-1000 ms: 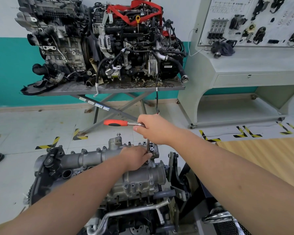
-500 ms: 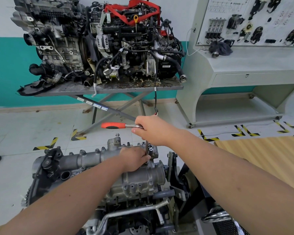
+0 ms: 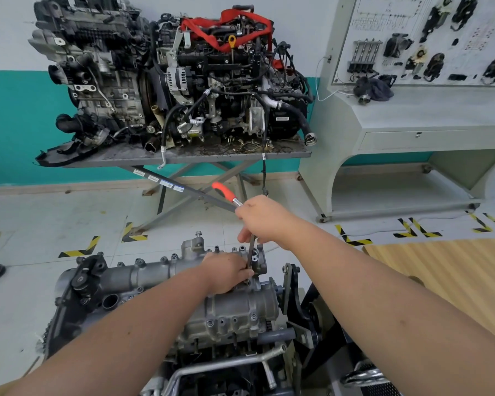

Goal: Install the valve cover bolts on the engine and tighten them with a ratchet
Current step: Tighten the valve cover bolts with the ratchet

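- Two hands on one tool, both over the right end of the engine [image 3: 160,284] in front of me, which sits on its stand, valve cover [image 3: 143,274] up.
- My left hand [image 3: 226,271] rests on the cover with its fingers curled round the foot of the extension bar [image 3: 252,252], steadying it so the socket stays square on the bolt; the bolt itself is hidden under my fingers.
- Several other bolts [image 3: 139,262] stand along the cover's far edge, and I cannot tell how tight they are.
- My right hand [image 3: 262,220] grips the ratchet [image 3: 226,193] at its head, above the bar, with the orange handle slanting up and away to the left.
- Gripping so close to the head suits quick running-down, I judge, not final tightening.
- Past the far side, another engine sits on a grey desk [image 3: 183,158].
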Demonstrator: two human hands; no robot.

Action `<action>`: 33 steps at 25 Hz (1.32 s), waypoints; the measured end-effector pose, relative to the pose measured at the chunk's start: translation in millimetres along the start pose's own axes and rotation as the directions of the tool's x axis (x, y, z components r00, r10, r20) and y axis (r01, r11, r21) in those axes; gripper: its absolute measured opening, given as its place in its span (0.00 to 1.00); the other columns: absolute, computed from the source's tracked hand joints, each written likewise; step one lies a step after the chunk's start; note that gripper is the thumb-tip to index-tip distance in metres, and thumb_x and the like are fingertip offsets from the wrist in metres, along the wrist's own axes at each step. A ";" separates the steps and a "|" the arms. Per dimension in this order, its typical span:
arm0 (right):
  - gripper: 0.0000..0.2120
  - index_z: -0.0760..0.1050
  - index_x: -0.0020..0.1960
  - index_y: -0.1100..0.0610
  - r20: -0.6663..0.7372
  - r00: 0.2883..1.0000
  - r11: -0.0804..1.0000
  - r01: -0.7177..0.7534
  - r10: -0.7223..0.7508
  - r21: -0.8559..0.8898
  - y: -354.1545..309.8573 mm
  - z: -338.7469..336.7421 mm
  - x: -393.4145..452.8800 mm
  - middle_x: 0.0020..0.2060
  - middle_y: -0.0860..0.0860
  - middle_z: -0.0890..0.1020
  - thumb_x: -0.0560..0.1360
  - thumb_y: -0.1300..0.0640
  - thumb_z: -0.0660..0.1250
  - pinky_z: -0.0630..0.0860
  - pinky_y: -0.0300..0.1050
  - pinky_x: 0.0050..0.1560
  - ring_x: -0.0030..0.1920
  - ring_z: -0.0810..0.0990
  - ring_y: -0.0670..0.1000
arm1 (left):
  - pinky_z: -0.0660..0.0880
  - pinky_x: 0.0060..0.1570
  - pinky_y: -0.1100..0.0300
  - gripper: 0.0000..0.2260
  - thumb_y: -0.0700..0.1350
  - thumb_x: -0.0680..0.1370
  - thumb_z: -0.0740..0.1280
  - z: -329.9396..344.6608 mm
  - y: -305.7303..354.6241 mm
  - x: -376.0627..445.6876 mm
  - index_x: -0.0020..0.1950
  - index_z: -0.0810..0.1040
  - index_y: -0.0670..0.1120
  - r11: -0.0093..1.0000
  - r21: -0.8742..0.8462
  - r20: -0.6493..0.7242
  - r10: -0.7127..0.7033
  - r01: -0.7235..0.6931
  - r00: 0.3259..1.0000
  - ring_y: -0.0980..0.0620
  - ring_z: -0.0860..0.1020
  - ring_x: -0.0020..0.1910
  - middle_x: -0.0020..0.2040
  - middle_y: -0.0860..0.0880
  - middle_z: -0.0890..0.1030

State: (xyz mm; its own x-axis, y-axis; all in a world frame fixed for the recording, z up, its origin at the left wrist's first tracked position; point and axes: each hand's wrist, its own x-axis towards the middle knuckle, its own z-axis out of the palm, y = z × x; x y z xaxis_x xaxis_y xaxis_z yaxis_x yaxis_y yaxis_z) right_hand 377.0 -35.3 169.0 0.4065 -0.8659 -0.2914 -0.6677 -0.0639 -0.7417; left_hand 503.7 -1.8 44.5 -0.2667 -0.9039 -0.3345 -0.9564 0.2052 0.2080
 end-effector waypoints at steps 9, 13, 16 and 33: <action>0.03 0.68 0.56 0.54 0.163 0.984 0.252 -0.175 0.067 0.952 29.5 14.8 -1.6 0.50 0.55 0.87 0.83 0.56 0.58 0.52 0.73 0.72 0.60 0.81 0.53 | 0.64 0.56 0.50 0.16 0.59 0.84 0.54 7.6 -3.2 2.1 0.44 0.70 0.50 0.999 -0.034 -0.022 0.007 -0.008 1.000 0.48 0.74 0.49 0.41 0.54 0.73; 0.05 0.69 0.49 0.52 0.020 0.995 -0.090 -0.011 0.100 0.996 35.1 25.2 -5.8 0.49 0.50 0.86 0.81 0.60 0.64 0.60 0.69 0.72 0.62 0.80 0.51 | 0.64 0.54 0.50 0.18 0.59 0.84 0.53 10.2 -3.2 2.1 0.46 0.74 0.49 0.997 -0.077 -0.034 0.013 -0.015 0.999 0.50 0.73 0.45 0.36 0.56 0.72; 0.04 0.79 0.47 0.49 -0.162 0.981 0.112 0.150 0.108 0.982 31.0 43.5 -14.2 0.50 0.46 0.86 0.80 0.54 0.67 0.81 0.54 0.53 0.56 0.81 0.49 | 0.64 0.57 0.50 0.21 0.60 0.84 0.50 13.9 -11.3 0.4 0.51 0.78 0.49 0.983 -0.177 -0.062 0.036 -0.047 0.997 0.50 0.75 0.50 0.44 0.52 0.79; 0.15 0.68 0.44 0.54 -0.136 0.969 0.581 0.010 -0.208 -0.814 -25.1 20.3 5.5 0.34 0.50 0.71 0.84 0.50 0.50 0.70 0.49 0.38 0.40 0.76 0.58 | 0.66 0.59 0.54 0.16 0.60 0.83 0.55 9.5 -15.5 0.1 0.41 0.72 0.53 0.974 -0.222 -0.021 0.046 -0.050 0.999 0.52 0.75 0.50 0.42 0.54 0.75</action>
State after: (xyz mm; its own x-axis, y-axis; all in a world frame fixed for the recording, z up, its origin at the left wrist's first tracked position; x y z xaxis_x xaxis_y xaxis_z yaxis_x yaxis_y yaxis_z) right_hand 408.7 -28.4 173.7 0.4478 -0.8929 -0.0460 -0.8912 -0.4499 0.0580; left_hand 517.4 -1.6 32.5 -0.3080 -0.9011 -0.3052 -0.8915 0.1614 0.4233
